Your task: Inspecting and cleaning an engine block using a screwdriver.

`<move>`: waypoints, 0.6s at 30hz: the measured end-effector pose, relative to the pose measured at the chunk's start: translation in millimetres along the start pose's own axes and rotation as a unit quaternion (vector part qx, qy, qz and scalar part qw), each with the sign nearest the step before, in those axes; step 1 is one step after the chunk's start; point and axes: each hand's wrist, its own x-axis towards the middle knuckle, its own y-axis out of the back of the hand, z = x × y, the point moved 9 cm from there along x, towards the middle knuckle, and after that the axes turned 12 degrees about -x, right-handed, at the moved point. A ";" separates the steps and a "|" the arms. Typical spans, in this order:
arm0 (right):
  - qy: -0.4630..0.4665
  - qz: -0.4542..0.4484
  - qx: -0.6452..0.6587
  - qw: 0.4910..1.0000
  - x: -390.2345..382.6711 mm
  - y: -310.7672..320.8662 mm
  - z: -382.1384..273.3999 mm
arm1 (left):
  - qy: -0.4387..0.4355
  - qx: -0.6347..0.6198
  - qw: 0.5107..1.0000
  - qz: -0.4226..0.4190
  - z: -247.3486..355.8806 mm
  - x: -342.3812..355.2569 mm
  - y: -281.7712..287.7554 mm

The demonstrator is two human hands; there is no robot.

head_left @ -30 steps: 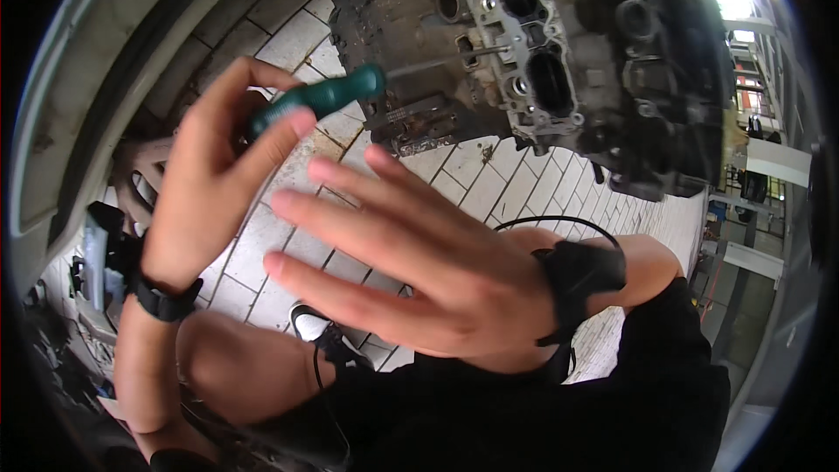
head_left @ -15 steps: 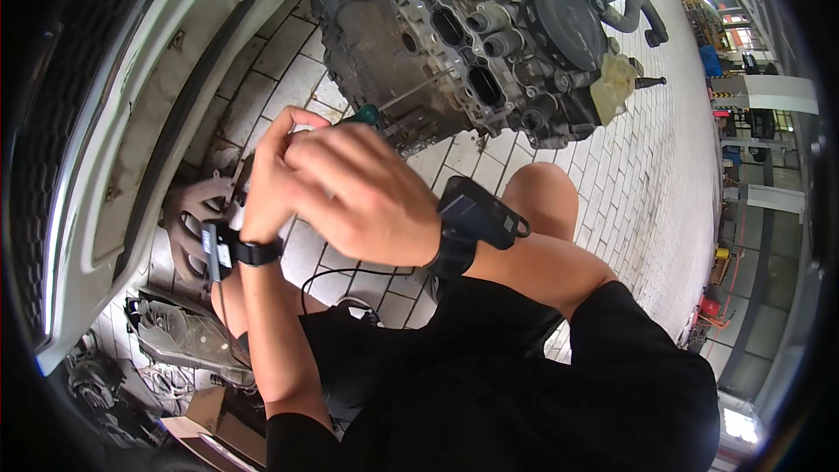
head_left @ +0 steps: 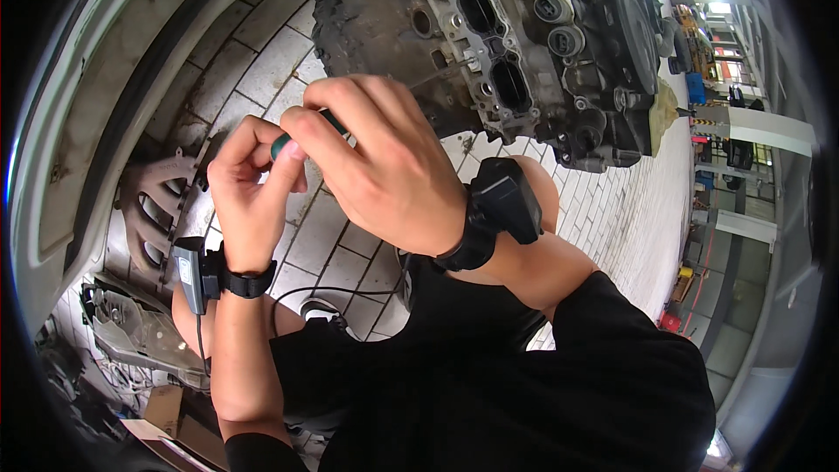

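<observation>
Hands (head_left: 384,162), two, hold one green handle (head_left: 279,146).

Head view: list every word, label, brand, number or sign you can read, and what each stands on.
None can be read.
White label on the left wrist device: too small to read.
Green handle: no readable text; the fingers cover most of it.
Engine: no readable text.
</observation>
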 end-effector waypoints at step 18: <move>0.010 -0.023 -0.003 1.000 -10.3 -13.9 21.8 | 0.023 0.062 0.998 0.016 -2.8 3.0 -2.0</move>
